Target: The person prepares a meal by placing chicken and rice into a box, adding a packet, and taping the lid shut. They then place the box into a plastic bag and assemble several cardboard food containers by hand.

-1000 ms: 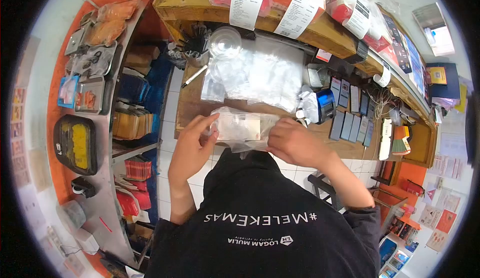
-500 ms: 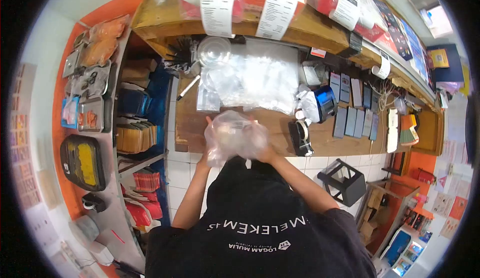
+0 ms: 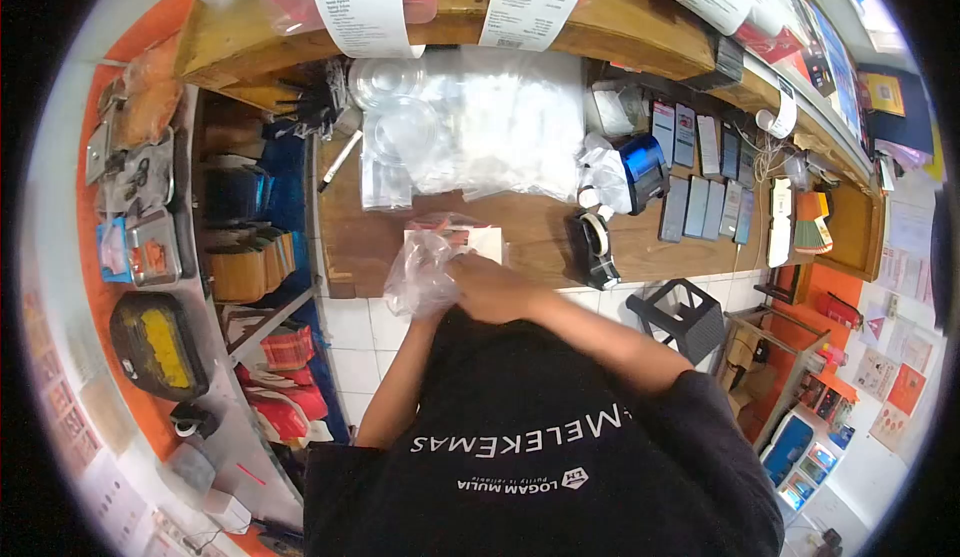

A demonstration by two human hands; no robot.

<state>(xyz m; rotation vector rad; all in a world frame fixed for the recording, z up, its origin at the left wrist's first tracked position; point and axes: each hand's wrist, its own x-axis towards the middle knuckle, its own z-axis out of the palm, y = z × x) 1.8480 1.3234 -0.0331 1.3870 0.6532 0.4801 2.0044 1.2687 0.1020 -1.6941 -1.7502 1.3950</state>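
A clear, crumpled plastic bag [image 3: 420, 272] lies over the left part of a small white and red box [image 3: 484, 241] at the table's front edge. My right hand [image 3: 487, 287] reaches across to the bag's right side, its fingers blurred and partly hidden. My left hand [image 3: 427, 309] is behind the lower part of the bag, so its fingers do not show. Beyond the box lie stacked clear plastic bags [image 3: 515, 132], with round clear lids [image 3: 402, 129] on their left side.
A tape dispenser [image 3: 594, 249], a blue roll holder [image 3: 643, 173] and several phones [image 3: 707, 207] occupy the table's right side. A marker [image 3: 341, 161] lies at the left. Overhead, a wooden shelf [image 3: 440, 69] holds bagged boxes with receipts. A black stool [image 3: 680, 319] stands below.
The bag has moved left and bunched up, and the white and red box now shows beside it. My right hand has moved left, close to the bag. The camera view has shifted.
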